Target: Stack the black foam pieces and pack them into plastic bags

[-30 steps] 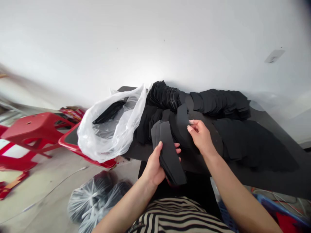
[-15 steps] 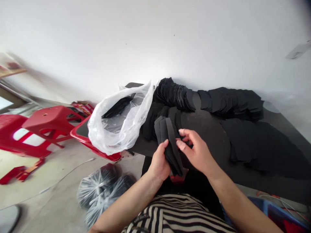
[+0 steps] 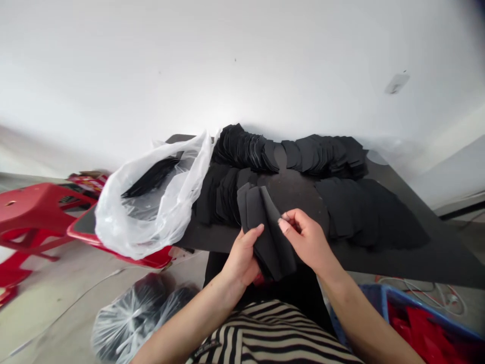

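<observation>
A dark table point(image 3: 417, 263) stands against a white wall point(image 3: 227, 65), covered in long overlapping rows of cut black pieces point(image 3: 326, 156). They look like matte foam sheet, though that's hard to tell from this view. Most pieces still lie out on the table. A small batch point(image 3: 151, 177) sits inside a translucent plastic bag point(image 3: 132, 222) at the left end, and two tied bags point(image 3: 129, 318) lie on the floor below. Over the table's front edge, the left hand point(image 3: 240, 258) curls around a fanned bundle of tapered, angle-ended pieces point(image 3: 267, 232). The right hand point(image 3: 306, 240) pinches the bundle's top piece between thumb and fingers. A red plastic stool point(image 3: 38, 202) is at left, a blue crate point(image 3: 420, 323) at lower right.
</observation>
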Demonstrator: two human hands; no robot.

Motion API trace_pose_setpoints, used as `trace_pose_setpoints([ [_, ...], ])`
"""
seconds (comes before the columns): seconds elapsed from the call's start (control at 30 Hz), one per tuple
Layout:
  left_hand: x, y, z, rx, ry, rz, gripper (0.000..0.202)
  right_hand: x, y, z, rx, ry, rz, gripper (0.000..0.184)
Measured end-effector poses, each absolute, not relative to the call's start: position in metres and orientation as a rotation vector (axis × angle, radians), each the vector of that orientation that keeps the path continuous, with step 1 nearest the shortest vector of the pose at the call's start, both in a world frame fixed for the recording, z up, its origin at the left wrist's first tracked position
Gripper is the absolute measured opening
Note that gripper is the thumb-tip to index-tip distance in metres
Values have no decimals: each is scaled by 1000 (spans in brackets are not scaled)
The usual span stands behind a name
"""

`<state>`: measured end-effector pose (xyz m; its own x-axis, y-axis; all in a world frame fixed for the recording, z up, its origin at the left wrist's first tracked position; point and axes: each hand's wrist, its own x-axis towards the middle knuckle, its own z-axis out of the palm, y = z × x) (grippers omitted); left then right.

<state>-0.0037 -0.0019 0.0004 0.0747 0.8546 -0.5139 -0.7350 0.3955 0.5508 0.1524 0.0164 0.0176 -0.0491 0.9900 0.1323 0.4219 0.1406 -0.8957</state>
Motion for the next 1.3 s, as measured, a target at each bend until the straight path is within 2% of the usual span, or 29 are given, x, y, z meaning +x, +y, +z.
trace_pose_setpoints([
  [0.13, 10, 0, 0, 239, 867, 1184, 35, 149, 8, 21, -1339, -1572, 1031, 17],
  [0.4, 18, 4, 1, 242, 806, 1173, 44, 153, 10, 17, -1382, -1598, 1066, 18],
  [0.67, 17, 5, 0, 186, 824, 1160, 38, 153, 13, 16, -1359, -1595, 1115, 17],
  [0.77, 14, 7, -1, 95, 861, 1143, 29, 157, 13, 16, -1353, -1562, 1160, 15],
  [0.87, 8, 10, 0, -1, 893, 1059, 22, 167, 15, 17, -1439, -1570, 1023, 16],
  [1.03, -2, 15, 6, 73, 724, 958, 44, 205, 27, 14, -1594, -1532, 713, 21],
  [1.3, -2, 21, 9, 27, 622, 947, 48, 282, 60, -5, -1814, -1393, 413, 31],
])
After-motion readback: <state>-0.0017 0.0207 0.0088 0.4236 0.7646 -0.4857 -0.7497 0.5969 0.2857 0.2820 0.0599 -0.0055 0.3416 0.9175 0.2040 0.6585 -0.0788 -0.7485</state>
